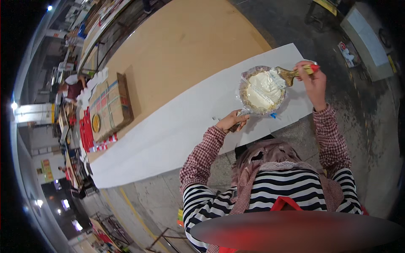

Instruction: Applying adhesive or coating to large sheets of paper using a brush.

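A round bowl [241,93] with clear plastic over its rim holds thick white paste [260,90], which looks creamy and ridged on its right side. My right hand [313,81] is closed around the handle of a wide brush [287,76]; the handle has a red end, and the white-coated bristles reach over the bowl's right rim. My left hand [233,122] is closed at the near left of the bowl, fingers wrapped around something short and partly dark that runs toward the rim. Its kind is hard to make out. A small blue bit [273,115] shows at the bowl's near edge.
A white sheet [168,143] covers the table's near side, beside a broad tan board [181,46]. To the left lie a strapped cardboard box [112,107], a roll of tape [96,123] and red pieces [86,130]. A grey cabinet [367,44] stands right; people work far left.
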The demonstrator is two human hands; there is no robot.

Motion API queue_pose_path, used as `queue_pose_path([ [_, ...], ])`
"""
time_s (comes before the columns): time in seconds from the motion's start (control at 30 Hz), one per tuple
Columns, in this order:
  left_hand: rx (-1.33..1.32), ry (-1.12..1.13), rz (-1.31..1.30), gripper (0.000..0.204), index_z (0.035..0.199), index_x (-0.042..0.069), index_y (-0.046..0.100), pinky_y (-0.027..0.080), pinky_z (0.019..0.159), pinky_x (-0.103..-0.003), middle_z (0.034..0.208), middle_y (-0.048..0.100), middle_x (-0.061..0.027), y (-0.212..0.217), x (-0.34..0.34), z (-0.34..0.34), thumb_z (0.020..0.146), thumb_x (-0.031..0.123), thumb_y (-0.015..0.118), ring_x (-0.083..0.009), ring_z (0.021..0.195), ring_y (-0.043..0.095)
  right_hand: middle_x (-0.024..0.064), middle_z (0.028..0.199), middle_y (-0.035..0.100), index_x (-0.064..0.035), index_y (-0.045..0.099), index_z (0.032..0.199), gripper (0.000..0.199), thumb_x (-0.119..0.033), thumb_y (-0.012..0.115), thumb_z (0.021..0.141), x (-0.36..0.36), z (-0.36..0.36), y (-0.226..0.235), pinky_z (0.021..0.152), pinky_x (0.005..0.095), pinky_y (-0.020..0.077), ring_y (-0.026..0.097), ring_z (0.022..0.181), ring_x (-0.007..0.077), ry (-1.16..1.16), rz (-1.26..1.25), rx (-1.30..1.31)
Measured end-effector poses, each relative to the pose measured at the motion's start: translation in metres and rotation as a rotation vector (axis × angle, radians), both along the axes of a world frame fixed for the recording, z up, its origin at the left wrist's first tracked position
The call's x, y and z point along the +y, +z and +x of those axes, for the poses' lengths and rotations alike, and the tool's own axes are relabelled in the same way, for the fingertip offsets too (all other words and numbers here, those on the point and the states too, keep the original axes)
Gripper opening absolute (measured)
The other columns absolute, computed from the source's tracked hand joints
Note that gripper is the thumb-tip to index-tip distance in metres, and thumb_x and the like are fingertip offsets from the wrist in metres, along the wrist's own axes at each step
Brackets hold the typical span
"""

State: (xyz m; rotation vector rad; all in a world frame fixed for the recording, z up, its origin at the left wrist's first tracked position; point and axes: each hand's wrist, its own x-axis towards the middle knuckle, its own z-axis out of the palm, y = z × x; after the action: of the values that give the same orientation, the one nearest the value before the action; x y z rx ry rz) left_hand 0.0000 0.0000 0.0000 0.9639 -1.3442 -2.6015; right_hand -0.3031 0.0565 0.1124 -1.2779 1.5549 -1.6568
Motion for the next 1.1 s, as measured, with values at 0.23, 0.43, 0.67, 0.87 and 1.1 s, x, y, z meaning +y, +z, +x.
queue_pose_path([
  [0.23, -0.037, -0.27, -0.102, 0.029, 0.08, 0.006, 0.051, 0.037, 0.042, -0.022, 0.059, 0.051, 0.0002, -0.012, -0.048, -0.001, 0.088, 0.031, 0.062, -0.0075, 0.043, 0.046, 0.0021, 0.072, 0.06, -0.0006, 0.062, 0.088, 0.012, -0.012, 0.062, 0.087, -0.015, 0.036, -0.011, 0.054, 0.0212, 0.0413, 0.051, 0.061, 0.0057, -0.106, 0.102, 0.311],
  [0.43, 0.009, -0.341, -0.028, 0.029, 0.084, 0.006, 0.052, 0.039, 0.043, -0.022, 0.059, 0.05, 0.0, -0.018, -0.062, -0.001, 0.089, 0.033, 0.061, -0.008, 0.044, 0.047, 0.0108, 0.074, 0.063, 0.0009, 0.062, 0.088, 0.016, -0.015, 0.064, 0.085, -0.024, 0.051, -0.026, 0.055, 0.0259, 0.0458, 0.058, 0.061, 0.0136, -0.178, 0.191, 0.408],
  [0.67, -0.092, -0.03, 0.243, 0.055, 0.093, 0.002, 0.055, 0.041, 0.043, -0.024, 0.065, 0.057, -0.0034, -0.011, -0.049, -0.007, 0.094, 0.054, 0.038, -0.0116, 0.046, 0.051, 0.0123, 0.076, 0.065, 0.0017, 0.064, 0.089, 0.024, -0.022, 0.066, 0.085, -0.029, 0.048, -0.053, 0.06, 0.0294, 0.0489, 0.063, 0.066, 0.0171, -0.208, 0.297, 0.454],
  [0.87, -0.324, 0.592, -0.702, 0.056, 0.064, 0.002, 0.056, 0.038, 0.043, -0.028, 0.054, 0.052, -0.0022, -0.088, -0.012, 0.087, 0.097, 0.044, 0.039, -0.0115, 0.046, 0.046, 0.0079, 0.074, 0.064, 0.0015, 0.063, 0.09, 0.024, -0.023, 0.064, 0.086, -0.036, 0.048, -0.029, 0.061, 0.0294, 0.048, 0.059, 0.066, 0.0128, -0.274, 0.25, 0.232],
  [1.1, -0.043, -0.18, -1.456, 0.062, 0.122, 0.006, 0.053, 0.036, 0.096, -0.048, 0.132, 0.045, -0.0193, -0.065, 0.124, 0.032, 0.072, 0.037, 0.073, -0.0345, 0.123, 0.041, 0.0096, 0.071, 0.063, 0.0032, 0.062, 0.087, 0.033, -0.03, 0.065, 0.085, -0.037, 0.044, -0.054, 0.059, 0.0313, 0.0457, 0.059, 0.064, 0.0154, -0.21, 0.299, 0.369],
])
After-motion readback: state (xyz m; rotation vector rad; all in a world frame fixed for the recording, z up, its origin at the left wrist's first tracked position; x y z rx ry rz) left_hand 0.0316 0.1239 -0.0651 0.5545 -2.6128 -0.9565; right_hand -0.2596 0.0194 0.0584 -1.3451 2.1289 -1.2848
